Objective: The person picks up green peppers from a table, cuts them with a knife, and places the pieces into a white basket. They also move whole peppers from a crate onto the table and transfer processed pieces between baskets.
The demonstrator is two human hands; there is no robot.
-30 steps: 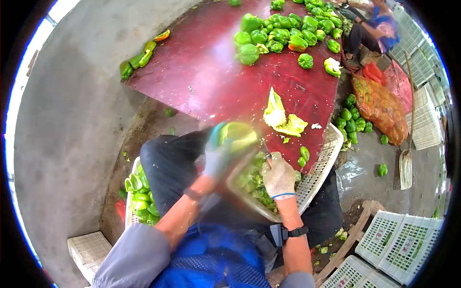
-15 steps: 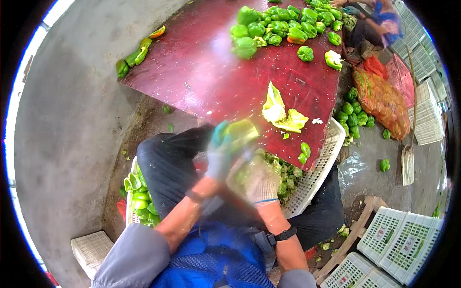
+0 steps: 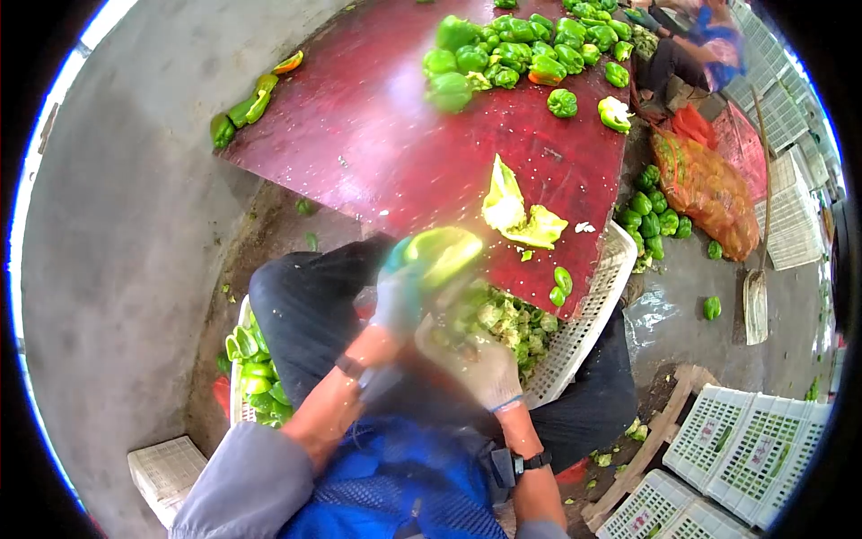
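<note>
My left hand (image 3: 400, 287), in a grey and green glove, is closed on a hollow green pepper piece (image 3: 444, 255) whose pale inside shows. Beside it on the right, my right hand (image 3: 485, 364), in a white knit glove, is blurred, its fingers smeared over the basket; what it holds, if anything, is unclear. Pepper cores (image 3: 516, 328) fill the white basket (image 3: 588, 328) between my legs. Torn pale pepper pieces (image 3: 505, 202) lie on the red table (image 3: 377, 135) just beyond my hands.
Whole green peppers (image 3: 516, 54) are heaped at the table's far side. A left basket (image 3: 237, 391) holds cut peppers. Crates (image 3: 745, 449) stand lower right. A net sack (image 3: 705, 193), loose peppers and a shovel (image 3: 756, 305) lie right. A co-worker (image 3: 709, 49) sits at the upper right.
The pepper piece in my left hand has turned, showing more of its open inside. My right hand has moved slightly down. The whole view has shifted a little.
</note>
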